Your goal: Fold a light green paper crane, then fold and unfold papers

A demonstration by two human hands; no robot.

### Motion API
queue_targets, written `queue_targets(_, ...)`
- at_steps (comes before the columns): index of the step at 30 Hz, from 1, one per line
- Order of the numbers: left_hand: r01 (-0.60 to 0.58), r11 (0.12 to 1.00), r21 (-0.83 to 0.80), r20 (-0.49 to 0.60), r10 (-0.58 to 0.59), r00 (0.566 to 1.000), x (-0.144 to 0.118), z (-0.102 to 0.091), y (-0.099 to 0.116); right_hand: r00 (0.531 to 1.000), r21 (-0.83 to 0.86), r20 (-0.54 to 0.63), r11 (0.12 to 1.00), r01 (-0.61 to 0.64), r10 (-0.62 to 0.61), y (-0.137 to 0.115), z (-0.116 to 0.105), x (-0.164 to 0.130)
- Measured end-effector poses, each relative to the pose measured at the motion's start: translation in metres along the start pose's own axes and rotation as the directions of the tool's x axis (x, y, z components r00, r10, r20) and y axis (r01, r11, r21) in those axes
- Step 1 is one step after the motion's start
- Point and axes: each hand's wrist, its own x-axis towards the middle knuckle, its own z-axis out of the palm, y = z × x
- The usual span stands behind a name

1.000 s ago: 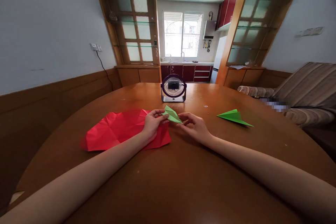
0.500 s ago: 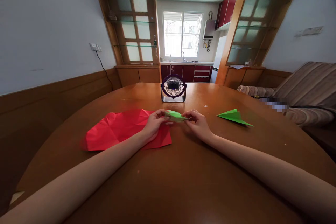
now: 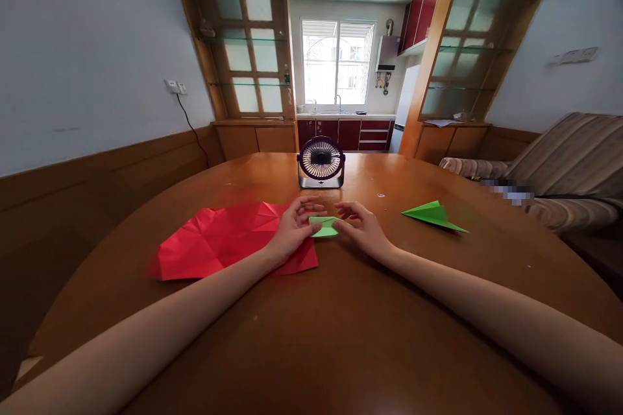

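Note:
A small folded piece of light green paper (image 3: 323, 227) is between my two hands, just above or on the wooden table; I cannot tell which. My left hand (image 3: 293, 225) has its thumb on the paper's left end, with the fingers curved and slightly spread beyond the far edge. At the right end, my right hand (image 3: 363, 228) holds the paper with its thumb, the fingers bent above. Partly under my left hand and wrist spreads a large creased sheet of red paper (image 3: 214, 243). Right of my right hand lies a green paper plane (image 3: 435, 215).
A small dark fan (image 3: 321, 161) stands beyond my hands on the round-ended wooden table (image 3: 311, 337). A striped armchair (image 3: 574, 162) is at the right. A power cord (image 3: 191, 123) hangs from the left wall socket. Kitchen cabinets and a window are behind.
The small green paper has come slightly down and nearer, and its face has turned. My fingers have loosened from a pinch and spread more, with the thumbs now on its near side.

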Motion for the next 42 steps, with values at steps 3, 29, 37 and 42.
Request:
queue_targets(3,-0.080,0.996,0.032,0.035,0.079,0.996,0.001,0.000,-0.002,0.987,-0.163,0.010,0.974,0.157,-0.158,-0.007,-0.002,-0.003)
queue_targets(29,-0.061,0.968,0.244,0.021,0.058,0.998,-0.002,-0.001,-0.002,0.952,0.334,0.263,0.911,-0.243,0.158,0.002,0.004,0.001)
queue_targets(37,0.057,0.996,0.068,-0.120,-0.049,0.992,0.002,-0.003,-0.009,0.928,0.487,0.325,0.808,-0.331,0.184,0.001,0.001,0.001)
queue_targets(42,0.121,0.990,0.067,-0.055,-0.118,0.992,0.003,-0.005,-0.014,0.914,0.558,0.381,0.752,-0.350,0.142,0.003,-0.001,0.000)
